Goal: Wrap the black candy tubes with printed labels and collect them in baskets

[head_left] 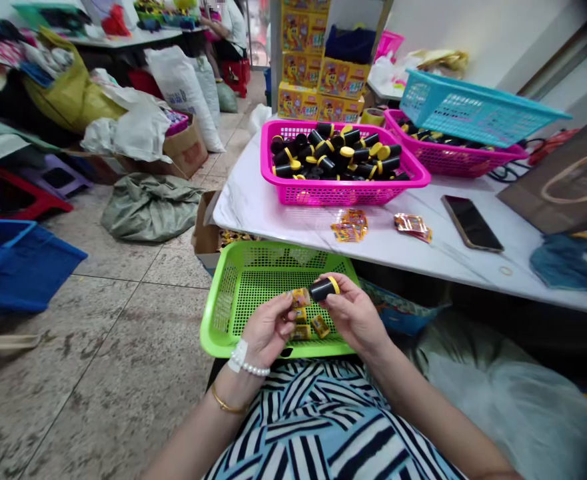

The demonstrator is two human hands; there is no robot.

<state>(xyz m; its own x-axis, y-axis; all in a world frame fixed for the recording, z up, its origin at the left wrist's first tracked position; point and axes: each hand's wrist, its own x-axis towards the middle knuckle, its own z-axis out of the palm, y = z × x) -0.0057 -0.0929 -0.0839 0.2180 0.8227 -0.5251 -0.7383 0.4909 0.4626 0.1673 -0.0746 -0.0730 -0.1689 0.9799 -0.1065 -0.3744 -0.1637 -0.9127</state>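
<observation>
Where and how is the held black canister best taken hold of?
Pinch the black canister around its rounded black end, probably from the left: that end points left, exposed, while the right grip holds near the yellow cap.

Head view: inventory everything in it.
table: one, white, centre right
canister: one, black, yellow cap, held centrally
printed piece: one, yellow, held beside canister
green basket: one, green, below table edge
small pieces: at least three, yellow, in green basket
pink baskets: two, pink, on table
loose canisters: many, black, yellow caps, in pink baskets
turquoise basket: one, turquoise, atop right pink basket
wrapper piles: two, orange, table front
phone: one, dark, table right
bag: one, brown, table right
boxes: several, yellow, behind table
sacks: several, mixed colours, left
blue bin: one, blue, left
person: one, white top, background
background clutter: uncountable, mixed
left hand: one, holding printed piece
right hand: one, holding canister
</observation>
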